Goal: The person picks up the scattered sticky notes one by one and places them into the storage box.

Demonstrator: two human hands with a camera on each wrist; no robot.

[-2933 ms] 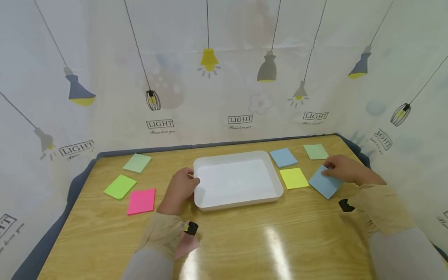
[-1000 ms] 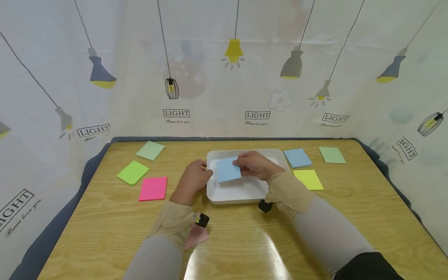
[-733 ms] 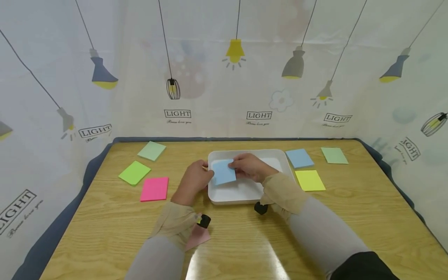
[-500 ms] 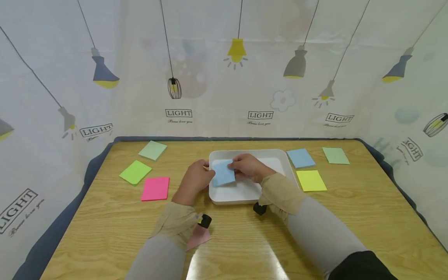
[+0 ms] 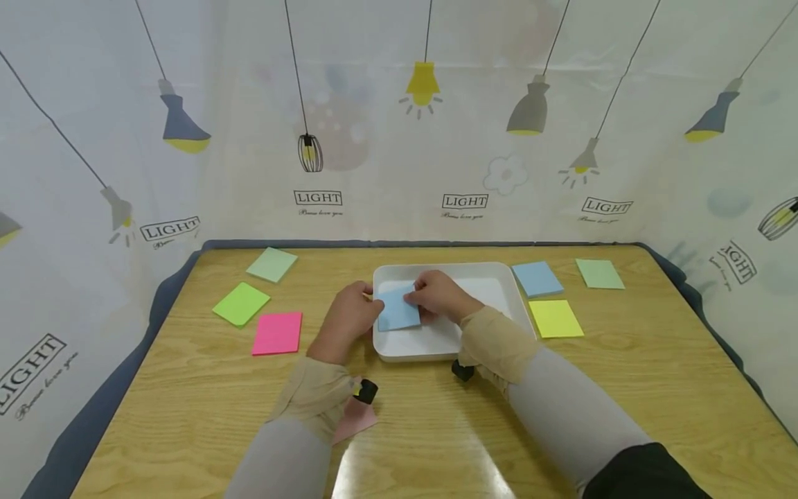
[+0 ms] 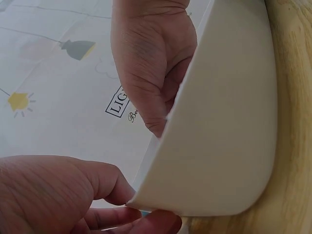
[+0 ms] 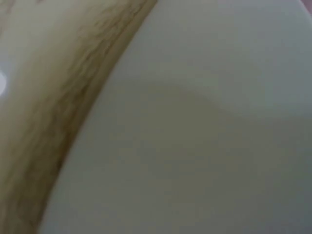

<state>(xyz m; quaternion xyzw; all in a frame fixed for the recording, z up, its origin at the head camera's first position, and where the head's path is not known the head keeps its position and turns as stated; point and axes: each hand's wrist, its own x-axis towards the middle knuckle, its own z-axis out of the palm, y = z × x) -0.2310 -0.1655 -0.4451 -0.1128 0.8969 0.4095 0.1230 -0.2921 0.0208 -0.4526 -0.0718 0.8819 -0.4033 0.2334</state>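
My right hand [image 5: 442, 294] pinches a light blue sticky note pad [image 5: 397, 310] by its right side, low over the left part of a shallow white tray [image 5: 483, 284]. With thumb and fingers, my left hand [image 5: 348, 317] grips the tray's left rim, right beside the pad. In the left wrist view, the left hand [image 6: 58, 195] holds the tray's corner, and the right hand [image 6: 151, 63] reaches down behind the tray wall [image 6: 229, 122]. The right wrist view is filled mostly by the blurred white tray [image 7: 170, 161]; no hand shows there.
Left of the tray lie pale green [image 5: 271, 265], lime green [image 5: 242, 305] and hot pink [image 5: 277, 333] sticky notes. To its right are blue [image 5: 538, 279], yellow [image 5: 556, 319] and pale green notes [image 5: 600, 274]. A pale pink note [image 5: 357, 421] is partly hidden beneath the left wrist.
My right hand has carried the light blue pad from the table's right side leftward into the tray and lowered it slightly. The left hand has stayed on the rim.
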